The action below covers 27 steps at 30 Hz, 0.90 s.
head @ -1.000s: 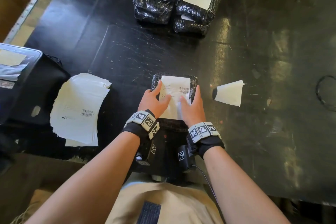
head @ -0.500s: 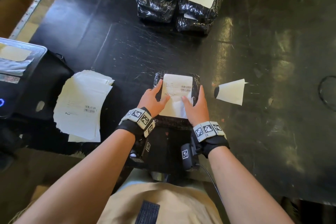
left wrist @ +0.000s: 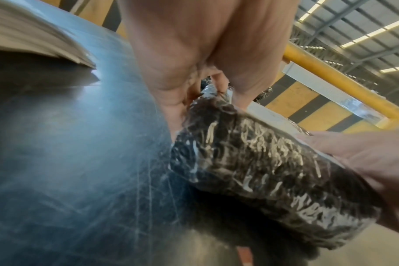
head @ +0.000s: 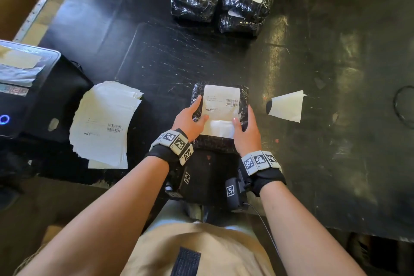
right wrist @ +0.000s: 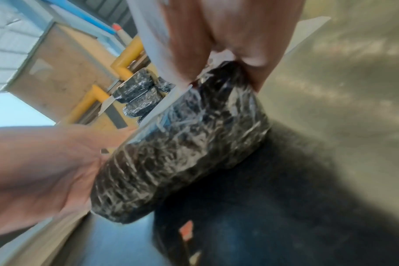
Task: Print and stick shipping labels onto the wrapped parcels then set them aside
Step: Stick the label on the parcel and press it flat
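A parcel (head: 243,98) wrapped in crinkled black film lies near the front edge of the black table (head: 336,163). A white shipping label (head: 221,105) with barcodes is stuck on its top. My left hand (head: 197,110) grips the parcel's left side, thumb on the label. My right hand (head: 243,119) grips the right side, its thumb also on the label's lower part. In the left wrist view my left hand's fingers (left wrist: 178,111) run down the side of the parcel (left wrist: 262,171). The right wrist view shows the parcel (right wrist: 182,144) and my right hand's fingers (right wrist: 257,72) on its far end.
A pile of labelled black parcels (head: 224,0) stands at the back. A stack of white label sheets (head: 105,123) and a black label printer (head: 22,87) are at the left. A peeled backing paper (head: 285,106) lies to the right. A dark ring (head: 403,105) is at the right edge.
Both hands have slipped from pressing flat on the label outward to the parcel's sides, with only the thumbs left on the label.
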Each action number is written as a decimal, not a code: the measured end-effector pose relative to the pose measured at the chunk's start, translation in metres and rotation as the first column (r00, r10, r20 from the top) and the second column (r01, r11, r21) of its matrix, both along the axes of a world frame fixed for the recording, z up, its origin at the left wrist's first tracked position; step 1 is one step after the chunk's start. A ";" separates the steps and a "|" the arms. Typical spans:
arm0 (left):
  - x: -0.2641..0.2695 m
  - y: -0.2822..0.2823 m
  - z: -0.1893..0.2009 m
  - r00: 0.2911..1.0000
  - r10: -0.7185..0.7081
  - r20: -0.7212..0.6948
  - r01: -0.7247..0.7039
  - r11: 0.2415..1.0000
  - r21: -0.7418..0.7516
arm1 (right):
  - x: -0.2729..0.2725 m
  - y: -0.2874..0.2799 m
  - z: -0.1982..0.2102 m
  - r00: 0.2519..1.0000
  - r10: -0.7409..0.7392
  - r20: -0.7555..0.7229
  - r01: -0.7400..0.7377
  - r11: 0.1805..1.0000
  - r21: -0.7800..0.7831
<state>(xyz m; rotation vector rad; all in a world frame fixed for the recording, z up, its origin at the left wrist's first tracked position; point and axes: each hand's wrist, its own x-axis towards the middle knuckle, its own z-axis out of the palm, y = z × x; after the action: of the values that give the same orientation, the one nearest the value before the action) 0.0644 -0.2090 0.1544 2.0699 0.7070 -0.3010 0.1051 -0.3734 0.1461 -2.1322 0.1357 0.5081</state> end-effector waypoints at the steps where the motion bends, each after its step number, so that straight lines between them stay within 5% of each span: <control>1: -0.002 0.000 0.002 1.000 0.002 0.006 -0.002 1.000 -0.002 | -0.001 -0.002 0.001 1.000 0.006 -0.001 -0.006 1.000 -0.006; 27: -0.035 0.002 0.004 0.996 -0.092 0.019 0.093 0.993 -0.073 | -0.033 -0.001 -0.001 0.999 -0.037 0.003 0.037 0.999 0.026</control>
<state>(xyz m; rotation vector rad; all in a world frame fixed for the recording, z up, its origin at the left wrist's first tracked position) 0.0293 -0.2070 0.1583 2.0359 0.5824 -0.3576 0.0719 -0.3746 0.1447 -2.1010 0.1648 0.4820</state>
